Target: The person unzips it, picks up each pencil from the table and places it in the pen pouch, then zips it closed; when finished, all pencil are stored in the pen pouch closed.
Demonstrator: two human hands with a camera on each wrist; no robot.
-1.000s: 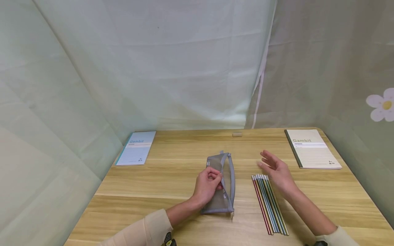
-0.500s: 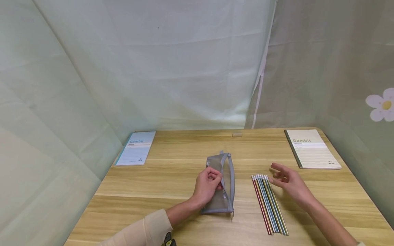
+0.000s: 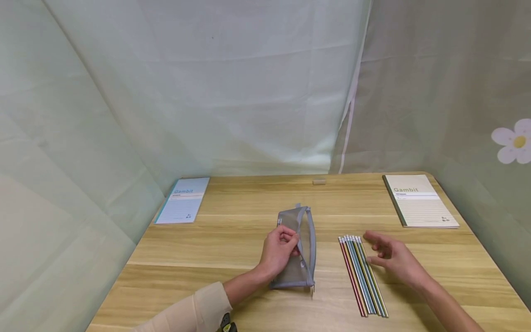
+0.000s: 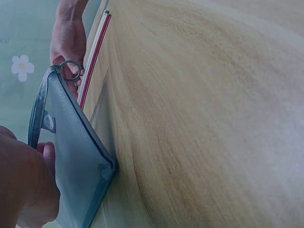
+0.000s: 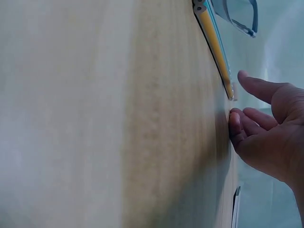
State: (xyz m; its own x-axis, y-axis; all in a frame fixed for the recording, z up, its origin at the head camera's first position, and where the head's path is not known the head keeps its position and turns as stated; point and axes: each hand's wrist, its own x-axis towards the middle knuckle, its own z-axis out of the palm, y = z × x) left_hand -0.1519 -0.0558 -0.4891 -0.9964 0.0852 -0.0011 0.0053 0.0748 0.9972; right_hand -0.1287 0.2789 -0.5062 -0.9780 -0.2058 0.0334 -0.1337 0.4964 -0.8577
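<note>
A grey mesh pencil case (image 3: 292, 273) stands on the table with its zipped mouth gaping to the right. My left hand (image 3: 275, 256) pinches the near-left edge of that mouth; in the left wrist view its fingers curl over the rim of the case (image 4: 78, 161). Right of the case, a row of several striped pencils (image 3: 362, 276) in red, gold, blue and green lies side by side, eraser ends away from me. My right hand (image 3: 396, 260) hovers just right of their eraser ends, thumb spread from loosely bent fingers, holding nothing. The right wrist view shows a gap between the thumb and fingers.
A blue notebook (image 3: 182, 200) lies at the back left of the wooden table (image 3: 199, 249), a cream notebook (image 3: 421, 201) at the back right. Near the back edge sits a small tan block (image 3: 319, 182). Fabric curtains (image 3: 249, 92) enclose the table.
My right hand has moved right and toward me, from beyond the pencils' eraser ends to beside them. The left hand and pencil case have stayed in place.
</note>
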